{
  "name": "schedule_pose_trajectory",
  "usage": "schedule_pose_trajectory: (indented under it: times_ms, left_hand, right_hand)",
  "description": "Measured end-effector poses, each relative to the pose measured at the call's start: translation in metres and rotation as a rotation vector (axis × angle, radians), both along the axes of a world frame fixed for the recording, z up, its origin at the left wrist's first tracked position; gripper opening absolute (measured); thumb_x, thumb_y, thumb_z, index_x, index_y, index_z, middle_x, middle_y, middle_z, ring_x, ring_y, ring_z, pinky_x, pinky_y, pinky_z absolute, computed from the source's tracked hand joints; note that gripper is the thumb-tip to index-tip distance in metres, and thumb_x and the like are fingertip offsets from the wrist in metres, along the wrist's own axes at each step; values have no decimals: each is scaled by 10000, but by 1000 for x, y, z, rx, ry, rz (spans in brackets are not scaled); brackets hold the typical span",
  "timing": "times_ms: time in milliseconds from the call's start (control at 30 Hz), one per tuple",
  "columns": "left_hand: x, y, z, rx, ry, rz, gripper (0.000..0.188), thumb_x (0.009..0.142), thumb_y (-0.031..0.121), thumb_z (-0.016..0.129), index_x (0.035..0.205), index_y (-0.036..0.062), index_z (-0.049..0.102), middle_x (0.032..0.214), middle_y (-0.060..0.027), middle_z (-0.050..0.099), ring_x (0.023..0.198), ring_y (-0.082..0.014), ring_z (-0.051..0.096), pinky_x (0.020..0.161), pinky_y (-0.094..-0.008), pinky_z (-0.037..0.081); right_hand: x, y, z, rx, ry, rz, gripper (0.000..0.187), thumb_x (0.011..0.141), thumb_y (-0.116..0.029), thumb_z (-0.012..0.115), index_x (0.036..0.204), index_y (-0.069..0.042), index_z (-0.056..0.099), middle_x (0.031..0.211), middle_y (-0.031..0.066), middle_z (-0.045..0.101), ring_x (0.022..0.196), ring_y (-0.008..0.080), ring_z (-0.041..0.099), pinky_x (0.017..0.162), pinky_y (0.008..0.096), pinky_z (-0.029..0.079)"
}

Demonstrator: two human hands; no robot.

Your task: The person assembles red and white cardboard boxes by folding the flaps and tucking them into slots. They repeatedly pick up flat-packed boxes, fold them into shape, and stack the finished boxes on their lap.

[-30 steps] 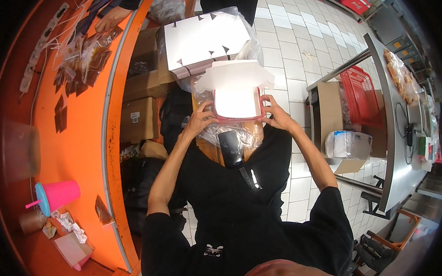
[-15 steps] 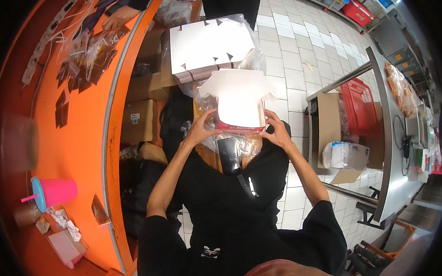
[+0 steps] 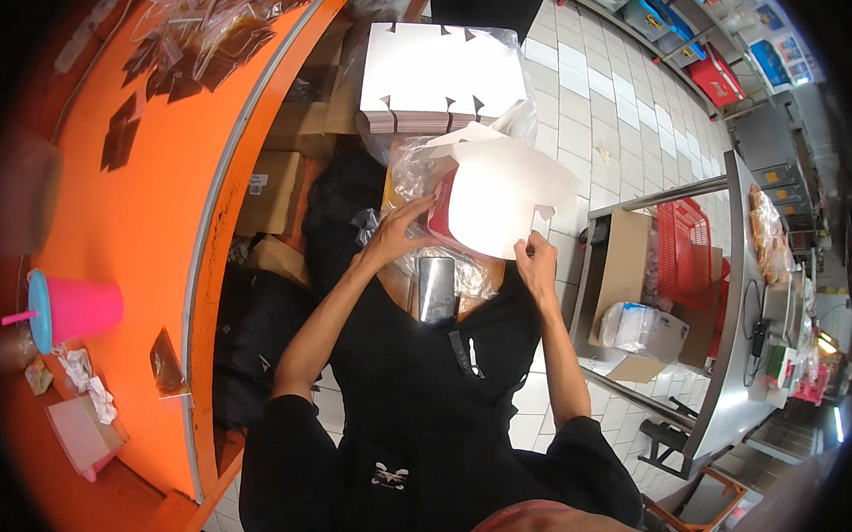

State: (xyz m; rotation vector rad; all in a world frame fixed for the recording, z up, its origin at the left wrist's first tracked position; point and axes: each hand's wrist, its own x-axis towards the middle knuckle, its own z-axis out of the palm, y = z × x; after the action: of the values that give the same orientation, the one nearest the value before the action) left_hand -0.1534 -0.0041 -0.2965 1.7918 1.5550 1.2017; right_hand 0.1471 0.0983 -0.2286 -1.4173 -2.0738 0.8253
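A cardboard food box, white inside with a red outer wall, stands partly folded in front of me with its lid flap raised at the far side. My left hand grips its red left side, thumb and fingers spread around the wall. At the near right corner, the curled fingers of my right hand pinch the box's edge. Under the box, clear plastic wrap and a yellow surface partly show. A dark phone lies just nearer to me.
Beyond the box sits a stack of flat white cardboard blanks in plastic. To the left, an orange table bears brown sachets and a pink cup. A metal table with a red basket below stands right.
The box has turned and tilted, so its red left wall shows more. My right hand has moved from flat along the side to a pinch at the near right corner. The whole view has shifted.
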Motion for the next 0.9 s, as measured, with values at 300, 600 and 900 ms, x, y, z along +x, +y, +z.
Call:
schedule_pose_trajectory:
  times_ms: [300, 600, 900]
  left_hand:
    - [1, 0, 9, -61, 14, 6, 750, 830, 362, 823, 1439, 22, 547, 1492, -166, 531, 1339, -330, 547, 1105, -418, 446]
    - [3, 6, 2, -78, 31, 13, 527, 889, 299, 750, 1352, 68, 648, 1460, -132, 562, 1272, -374, 578, 1064, -433, 467]
    - [-23, 25, 15, 56, 164, -145, 305, 796, 297, 817, 858, 13, 724, 1311, -138, 649, 1132, -342, 636, 958, -429, 499]
  right_hand:
    - [-4, 10, -1, 24, -54, -12, 237, 810, -125, 622, 797, 111, 634, 760, 244, 641, 599, 272, 601, 607, 404, 488]
    - [-2, 5, 13, -113, 79, 96, 420, 814, -255, 809, 1043, 73, 681, 1138, 246, 697, 971, 326, 717, 829, 391, 580]
    - [35, 24, 13, 219, -275, 593, 425, 848, -377, 789, 1103, -49, 698, 1277, 157, 624, 1080, 370, 663, 888, 449, 563]
